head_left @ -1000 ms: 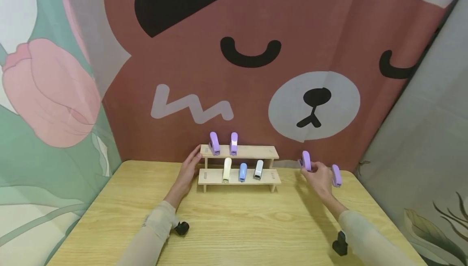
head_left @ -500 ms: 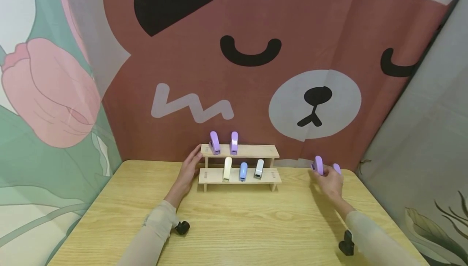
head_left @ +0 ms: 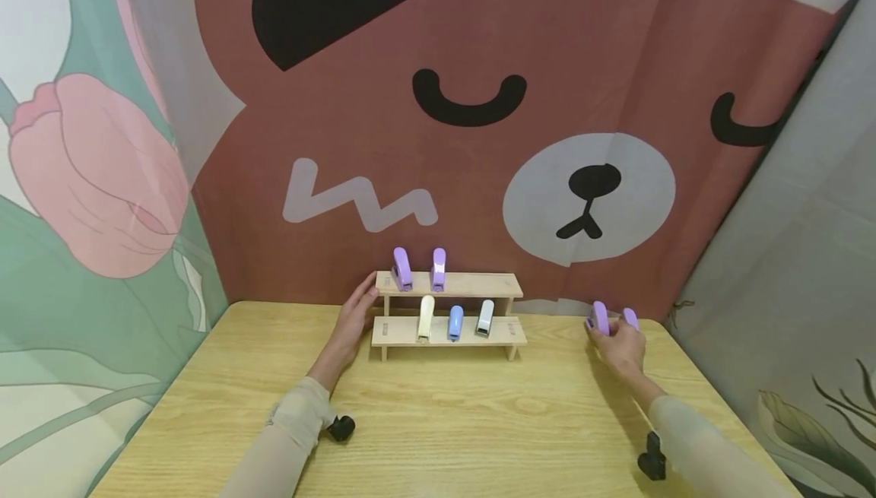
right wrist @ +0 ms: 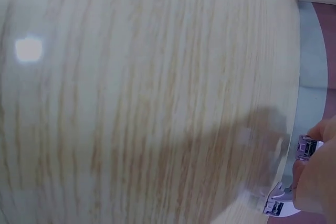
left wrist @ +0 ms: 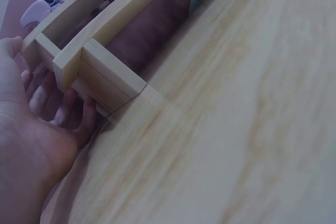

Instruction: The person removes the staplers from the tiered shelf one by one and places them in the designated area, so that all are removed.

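Note:
In the head view my left hand point(head_left: 353, 321) holds the left end of a two-tier wooden display rack point(head_left: 479, 285). Its thumb is at the upper shelf and its bent fingers point(left wrist: 63, 106) lie against the end. My right hand point(head_left: 621, 347) pinches a purple stapler point(head_left: 599, 317) at the table's back right, low over the tabletop. Just right of it stands another purple stapler point(head_left: 630, 318), partly covered by the hand. On the upper shelf are two more purple staplers, one leftmost point(head_left: 402, 270), one beside it point(head_left: 439, 270).
A cream stapler point(head_left: 426, 319), a blue one point(head_left: 455, 323) and a white-grey one point(head_left: 484, 318) line the lower shelf. The wooden table point(head_left: 438, 422) ends at a bear-print curtain point(head_left: 479, 194) behind. Small black devices sit at both wrists.
My right hand has moved to the right and come lower with the purple stapler, now close beside the other one at the back right. The left hand stays at the rack.

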Demonstrator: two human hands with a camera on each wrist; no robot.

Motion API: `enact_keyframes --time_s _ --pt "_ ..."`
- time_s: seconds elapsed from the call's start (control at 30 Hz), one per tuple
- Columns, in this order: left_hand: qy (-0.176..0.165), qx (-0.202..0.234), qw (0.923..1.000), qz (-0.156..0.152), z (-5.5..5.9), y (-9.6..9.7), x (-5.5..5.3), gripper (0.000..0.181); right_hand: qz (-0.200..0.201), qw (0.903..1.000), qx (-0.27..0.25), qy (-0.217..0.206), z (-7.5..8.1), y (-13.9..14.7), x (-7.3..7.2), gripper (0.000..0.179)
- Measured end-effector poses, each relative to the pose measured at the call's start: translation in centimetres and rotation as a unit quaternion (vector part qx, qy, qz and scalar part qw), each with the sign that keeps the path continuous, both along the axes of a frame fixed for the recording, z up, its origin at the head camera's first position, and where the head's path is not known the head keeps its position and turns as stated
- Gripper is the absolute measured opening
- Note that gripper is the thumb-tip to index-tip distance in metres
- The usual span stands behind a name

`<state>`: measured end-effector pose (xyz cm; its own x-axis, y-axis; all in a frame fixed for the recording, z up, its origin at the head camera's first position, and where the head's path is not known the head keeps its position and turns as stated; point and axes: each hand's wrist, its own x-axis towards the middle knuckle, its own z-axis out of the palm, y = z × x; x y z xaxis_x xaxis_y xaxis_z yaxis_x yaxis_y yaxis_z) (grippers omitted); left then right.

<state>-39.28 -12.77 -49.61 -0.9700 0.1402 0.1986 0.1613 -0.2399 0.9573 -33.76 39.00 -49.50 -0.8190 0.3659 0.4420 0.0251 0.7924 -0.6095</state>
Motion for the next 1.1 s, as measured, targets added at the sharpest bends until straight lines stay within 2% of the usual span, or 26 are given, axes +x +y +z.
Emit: enact_keyframes --time_s 0.13,0.37,0.6,0.77,0.97,1.1 --pt "0.004 -0.006 1.0000 0.002 0.5 0.1 0.5 0.058 -0.004 1.0000 -0.001 -0.005 -0.1 0.2 0.0 0.031" --pt "0.001 -0.004 1.0000 0.000 0.3 0.0 0.4 0.058 -0.009 0.9999 0.001 -0.008 -0.5 0.6 0.1 0.028" --pt "0.001 0.002 0.9999 0.011 -1.9 0.1 -1.6 0.057 -0.003 0.9996 0.004 -0.026 -1.1 1.3 -0.3 0.028" --pt "0.004 0.004 0.9998 0.020 -2.3 0.2 -1.7 0.054 0.007 0.9993 0.032 -0.019 -1.7 1.6 -0.3 0.028" --pt "0.000 0.012 0.9999 0.006 -2.1 0.1 -1.6 0.056 0.011 0.9988 0.045 -0.015 -1.9 1.5 -0.2 0.028" --pt "0.004 0.007 1.0000 -0.005 -0.9 0.0 -0.7 0.059 0.002 0.9992 0.032 -0.023 -1.6 1.4 -0.2 0.035"
